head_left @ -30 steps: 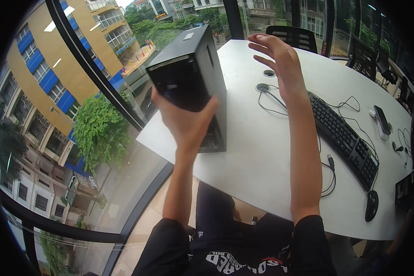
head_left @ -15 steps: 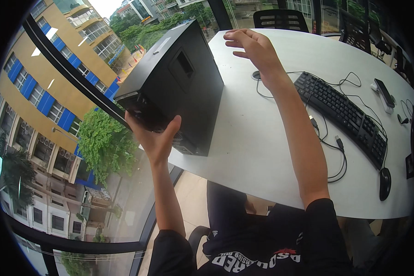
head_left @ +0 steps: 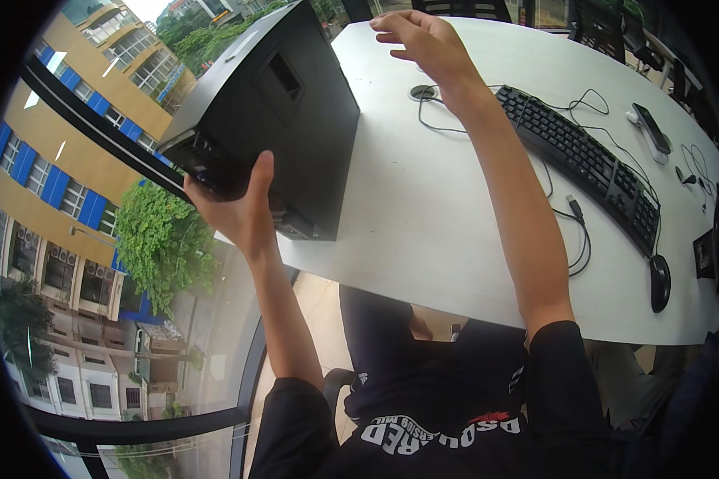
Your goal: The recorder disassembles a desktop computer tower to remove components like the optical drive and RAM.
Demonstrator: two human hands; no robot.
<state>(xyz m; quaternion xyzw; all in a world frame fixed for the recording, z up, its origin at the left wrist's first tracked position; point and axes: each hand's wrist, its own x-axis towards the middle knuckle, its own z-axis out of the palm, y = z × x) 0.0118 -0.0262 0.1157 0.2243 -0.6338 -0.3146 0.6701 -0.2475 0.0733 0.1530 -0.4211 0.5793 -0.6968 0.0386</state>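
I see my left hand (head_left: 236,209) gripping the near front corner of a black, boxy metal-and-plastic desktop computer tower (head_left: 276,120); the thumb stands up against the vented front face and the fingers curl out of sight under or behind the corner, so the hand is clamped on the tower. The tower lies on its broad side at the left edge of a white round-cornered table (head_left: 423,207), its front end overhanging the near-left edge and its rear end pointing to the far side. I cannot tell whether that near end rests on the table or is raised a little.

My right hand (head_left: 419,40) is stretched to the far side of the table, past the tower's far right corner, palm down with the fingers spread and apart; it holds nothing, and I cannot tell whether the fingertips touch the tower.

To the right of that arm, a black full-size keyboard (head_left: 591,168) lies at a slant on the table. A thin black cable (head_left: 571,211) loops in front of it, and a black computer mouse (head_left: 660,283) sits near the right edge. A small dark handheld device (head_left: 651,128) lies beyond the keyboard. On the left, large window glass (head_left: 96,263) shows yellow buildings and green trees below.
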